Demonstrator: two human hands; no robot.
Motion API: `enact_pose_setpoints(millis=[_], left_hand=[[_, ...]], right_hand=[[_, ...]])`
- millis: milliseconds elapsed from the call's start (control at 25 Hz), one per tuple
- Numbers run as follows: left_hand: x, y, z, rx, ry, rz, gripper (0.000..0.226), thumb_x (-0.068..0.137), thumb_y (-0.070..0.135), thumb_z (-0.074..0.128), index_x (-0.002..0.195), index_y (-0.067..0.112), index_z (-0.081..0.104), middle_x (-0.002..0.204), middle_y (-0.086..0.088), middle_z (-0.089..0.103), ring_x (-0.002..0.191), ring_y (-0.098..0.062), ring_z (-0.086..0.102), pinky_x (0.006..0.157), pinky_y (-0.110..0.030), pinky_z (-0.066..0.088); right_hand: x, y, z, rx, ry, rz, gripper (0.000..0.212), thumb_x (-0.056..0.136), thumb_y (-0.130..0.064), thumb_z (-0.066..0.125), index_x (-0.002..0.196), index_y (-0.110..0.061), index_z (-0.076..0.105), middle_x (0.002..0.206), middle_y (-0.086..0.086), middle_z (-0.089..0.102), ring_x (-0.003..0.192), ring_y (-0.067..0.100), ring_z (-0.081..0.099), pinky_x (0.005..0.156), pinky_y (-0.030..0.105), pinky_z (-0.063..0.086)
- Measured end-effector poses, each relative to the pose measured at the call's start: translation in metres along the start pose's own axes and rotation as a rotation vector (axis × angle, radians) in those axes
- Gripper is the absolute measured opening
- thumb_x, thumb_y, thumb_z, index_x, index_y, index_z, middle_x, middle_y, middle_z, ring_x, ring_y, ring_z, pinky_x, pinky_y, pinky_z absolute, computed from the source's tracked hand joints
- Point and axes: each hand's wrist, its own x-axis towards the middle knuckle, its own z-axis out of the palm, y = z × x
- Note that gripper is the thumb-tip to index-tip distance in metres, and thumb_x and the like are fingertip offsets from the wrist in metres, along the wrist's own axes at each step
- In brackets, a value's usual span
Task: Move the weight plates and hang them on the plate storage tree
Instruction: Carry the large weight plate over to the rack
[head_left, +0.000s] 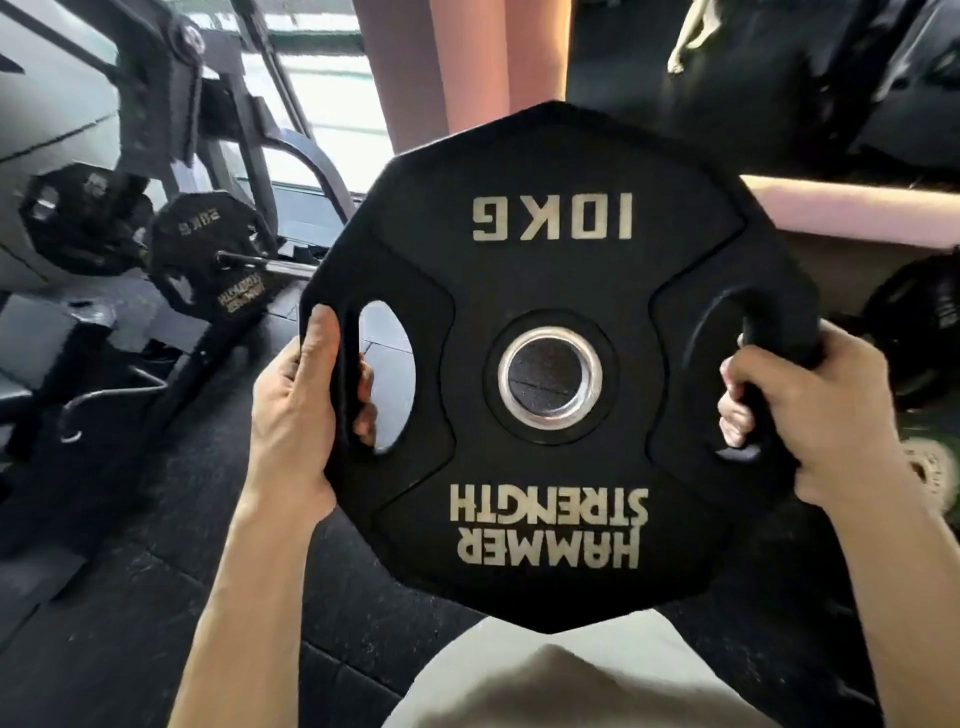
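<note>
From the head camera, a black weight plate (561, 364) fills the middle of the view, held up in front of the person's chest, face toward the camera and clear of the floor (171, 597). Its lettering reads upside down: "10KG" along the top and "HAMMER STRENGTH" along the bottom (the plate is turned over, top to bottom). A metal-lined centre hole sits between two oval grip slots, one on each side. The left hand (306, 410) is clamped on the plate's left rim, thumb laid up along the outer edge and fingers curled through the left slot from behind, their tips showing in the opening. The right hand (800, 415) is clamped on the right rim in the same way, knuckles outward, fingers wrapped around the grip bar of the right slot. Both forearms rise from the lower corners, bare, elbows bent, wrists roughly level with each other, and the hands are well apart, the full plate between them. At the left, somewhat blurred, another black plate (213, 254) with similar lettering hangs on a peg of a dark metal rack (228, 135), with a further plate (78, 218) beside it. A light garment (545, 686) covers the bottom edge of the view below the held plate.
</note>
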Motion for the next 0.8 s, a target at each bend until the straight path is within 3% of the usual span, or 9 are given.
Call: enact_pose_setpoints(millis=[240,400,560,800], left_hand=[[0.167,0.037,0.079,-0.013,-0.118,0.019,0.054,0.084,0.061,0.057,0.086,0.008,0.053,0.06,-0.005,0.053,0.037,-0.016,0.041,0.041,-0.022,0.033],[0.275,0.051,0.13,-0.018,-0.232,0.022,0.045,0.088,0.058,0.054,0.082,0.014,0.052,0.06,-0.002,0.051,0.038,-0.016,0.04,0.041,-0.021,0.033],[0.387,0.057,0.179,-0.036,-0.333,0.022,0.046,0.088,0.058,0.054,0.065,0.019,0.053,0.059,-0.003,0.051,0.037,-0.016,0.04,0.04,-0.019,0.032],[0.552,0.092,0.265,-0.01,-0.518,0.037,0.045,0.084,0.059,0.057,0.073,0.017,0.05,0.06,-0.007,0.05,0.038,-0.019,0.038,0.041,-0.023,0.034]], right_hand=[[0.137,-0.044,0.045,0.025,0.142,0.047,0.033,0.072,0.009,0.056,0.055,-0.017,0.046,0.049,0.009,0.044,0.041,0.022,0.041,0.045,0.03,0.037],[0.224,-0.063,0.075,0.016,0.23,0.021,0.026,0.073,0.009,0.056,0.064,-0.013,0.047,0.052,0.011,0.045,0.041,0.022,0.041,0.045,0.029,0.037],[0.313,-0.07,0.112,0.022,0.307,-0.031,0.026,0.073,0.01,0.056,0.063,-0.011,0.044,0.054,0.012,0.044,0.039,0.023,0.04,0.044,0.031,0.038],[0.434,-0.098,0.161,0.014,0.499,-0.064,0.021,0.076,0.01,0.056,0.067,-0.006,0.047,0.049,0.009,0.045,0.035,0.023,0.041,0.039,0.028,0.038]])
